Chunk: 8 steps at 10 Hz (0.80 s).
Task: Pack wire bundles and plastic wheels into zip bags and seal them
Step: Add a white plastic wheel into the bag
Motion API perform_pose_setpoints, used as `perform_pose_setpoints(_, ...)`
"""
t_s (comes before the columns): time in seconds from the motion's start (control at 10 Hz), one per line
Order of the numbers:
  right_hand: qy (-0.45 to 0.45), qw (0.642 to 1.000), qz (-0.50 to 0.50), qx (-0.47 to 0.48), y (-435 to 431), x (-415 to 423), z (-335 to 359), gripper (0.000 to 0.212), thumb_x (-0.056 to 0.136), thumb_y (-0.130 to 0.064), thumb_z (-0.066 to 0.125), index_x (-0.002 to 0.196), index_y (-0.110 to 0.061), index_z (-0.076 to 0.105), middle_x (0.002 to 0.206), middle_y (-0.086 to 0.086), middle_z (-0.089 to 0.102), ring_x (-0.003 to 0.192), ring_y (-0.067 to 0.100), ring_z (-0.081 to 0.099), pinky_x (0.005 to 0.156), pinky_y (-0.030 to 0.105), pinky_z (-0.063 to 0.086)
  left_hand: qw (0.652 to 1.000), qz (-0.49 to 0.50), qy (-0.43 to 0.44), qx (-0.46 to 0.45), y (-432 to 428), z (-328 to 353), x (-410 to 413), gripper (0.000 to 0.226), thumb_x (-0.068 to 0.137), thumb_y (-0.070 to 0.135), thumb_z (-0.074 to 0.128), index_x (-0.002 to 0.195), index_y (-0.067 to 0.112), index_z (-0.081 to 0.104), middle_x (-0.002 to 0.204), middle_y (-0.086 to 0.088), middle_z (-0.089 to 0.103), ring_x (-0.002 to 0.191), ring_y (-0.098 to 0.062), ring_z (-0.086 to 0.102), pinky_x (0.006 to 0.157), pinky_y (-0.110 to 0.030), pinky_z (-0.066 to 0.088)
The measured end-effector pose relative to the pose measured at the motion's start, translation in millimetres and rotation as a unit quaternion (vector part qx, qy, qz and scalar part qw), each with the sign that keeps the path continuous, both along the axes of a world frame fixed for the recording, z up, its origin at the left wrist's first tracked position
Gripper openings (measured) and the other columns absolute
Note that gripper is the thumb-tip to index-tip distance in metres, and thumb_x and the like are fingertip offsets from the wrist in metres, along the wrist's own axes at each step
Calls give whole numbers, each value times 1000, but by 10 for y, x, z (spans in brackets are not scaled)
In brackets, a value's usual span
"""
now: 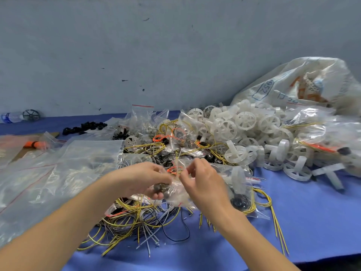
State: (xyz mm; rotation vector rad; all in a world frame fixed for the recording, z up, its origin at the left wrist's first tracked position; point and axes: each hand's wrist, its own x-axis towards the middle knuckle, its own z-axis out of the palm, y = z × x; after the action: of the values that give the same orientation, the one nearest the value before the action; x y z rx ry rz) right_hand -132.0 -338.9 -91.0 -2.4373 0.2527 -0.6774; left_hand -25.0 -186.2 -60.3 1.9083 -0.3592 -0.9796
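Both hands meet over the middle of the table around a small clear zip bag [175, 189]. My left hand [144, 178] grips its left side, with dark round parts showing by the fingers. My right hand [203, 180] pinches the bag's right top edge. An orange wire loop [174, 169] shows between the hands, inside or behind the plastic. Loose yellow, black and grey wire bundles [134, 222] lie below the hands. A heap of white plastic wheels [246, 132] rises at the right. Another filled zip bag [240, 194] with a wheel and wires lies just right of my right hand.
Large clear zip bags [58, 173] cover the left of the blue table [293, 222]. A big white sack [304, 87] leans on the wall at the back right. Black rings [84, 128], an orange tool [32, 144] and a water bottle [11, 116] lie at the far left.
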Motion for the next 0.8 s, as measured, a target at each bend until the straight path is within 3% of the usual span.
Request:
perform_pose_setpoints(0.1, -26, 999, 33, -32, 15, -46, 18, 20, 94, -40, 51, 82, -27, 43, 87, -10, 49, 78, 13, 45, 61, 30, 28, 998, -63, 17, -14, -190, 86, -3, 22, 93, 30, 64, 99, 9, 66, 77, -8, 70, 57, -9, 60, 49, -17, 48)
perform_pose_setpoints(0.2, -55, 997, 43, -20, -36, -78, 57, 17, 93, -35, 56, 84, -23, 49, 91, -7, 48, 89, 15, 41, 74, 29, 34, 998, -46, 26, -26, -360, 68, -13, 16, 98, 17, 50, 92, 8, 62, 68, -2, 66, 55, -8, 57, 48, -14, 46)
perform_pose_setpoints(0.4, -51, 995, 74, -42, -18, -137, 22, 14, 93, -32, 59, 87, -19, 56, 102, -4, 48, 100, 15, 41, 90, 33, 38, 990, -136, 37, 22, -535, -93, -46, 32, 91, -6, 39, 120, -10, 52, 83, -10, 55, 60, -10, 51, 48, -15, 45)
perform_pose_setpoints(0.5, -65, 994, 85, -17, -32, -151, 1, 13, 93, -30, 59, 87, -19, 55, 102, -6, 49, 99, 12, 40, 91, 32, 38, 979, -178, 85, -42, -531, -99, -43, 27, 89, -8, 41, 112, 1, 53, 88, -5, 63, 76, -14, 59, 66, -22, 54)
perform_pose_setpoints(0.6, -75, 992, 95, -18, -24, -159, 9, 11, 93, -29, 59, 87, -20, 54, 102, -7, 49, 98, 11, 40, 89, 32, 39, 976, -167, 101, -95, -527, -148, -21, 29, 93, -9, 39, 118, 1, 50, 96, -12, 56, 85, -21, 53, 69, -26, 46)
perform_pose_setpoints(0.7, -77, 991, 105, -24, 0, -140, 8, 10, 91, -29, 58, 87, -21, 54, 103, -7, 50, 99, 12, 42, 90, 32, 39, 989, -134, 42, -48, -497, -204, -52, 35, 96, -9, 41, 129, 0, 47, 101, -16, 54, 88, -24, 53, 68, -28, 48)
perform_pose_setpoints(0.8, -77, 990, 117, -20, 23, -120, -1, 8, 90, -28, 58, 87, -21, 55, 103, -7, 52, 101, 13, 44, 91, 33, 40, 962, -148, -180, 140, -455, -275, 13, 7, 98, 9, 48, 103, 10, 53, 104, -15, 61, 93, -28, 60, 77, -35, 49)
